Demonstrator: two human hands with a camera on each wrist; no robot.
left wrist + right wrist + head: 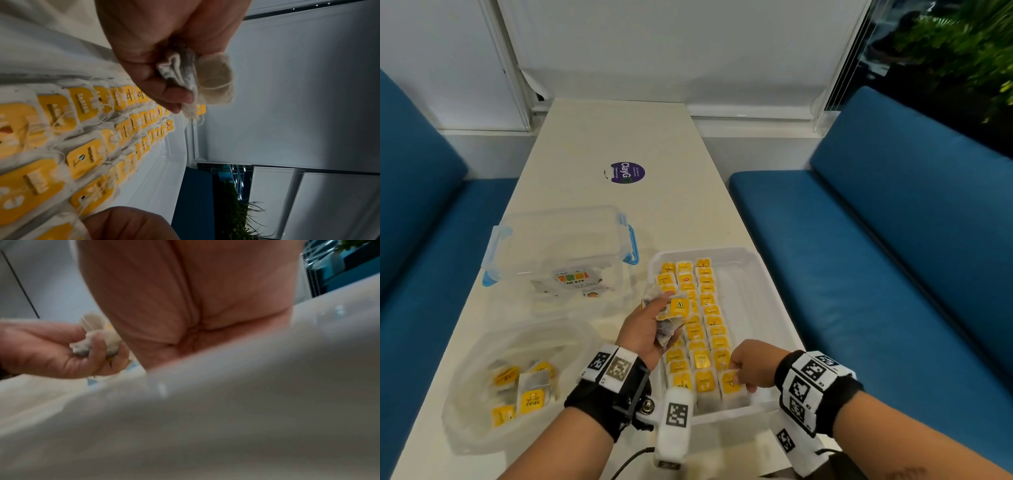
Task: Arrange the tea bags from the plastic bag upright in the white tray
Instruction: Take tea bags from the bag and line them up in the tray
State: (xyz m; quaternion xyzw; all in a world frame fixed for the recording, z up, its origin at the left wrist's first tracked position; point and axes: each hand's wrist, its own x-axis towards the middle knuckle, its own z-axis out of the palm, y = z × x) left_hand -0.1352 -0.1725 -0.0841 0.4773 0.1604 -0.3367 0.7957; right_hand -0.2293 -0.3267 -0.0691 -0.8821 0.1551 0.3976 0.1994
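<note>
The head view looks steeply down along the table [619, 137], while both wrist views sit low and close, sharing the left hand [156, 48] and the white tray [156, 170].

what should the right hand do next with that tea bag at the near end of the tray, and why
Probably press it upright and let go: the right hand pinches the nearest tea bag of the third row, while the left hand holds more.

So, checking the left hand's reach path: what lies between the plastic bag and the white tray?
In the head view only bare tabletop separates the plastic bag from the white tray; the left hand hovers there gripping tea bags.
</note>
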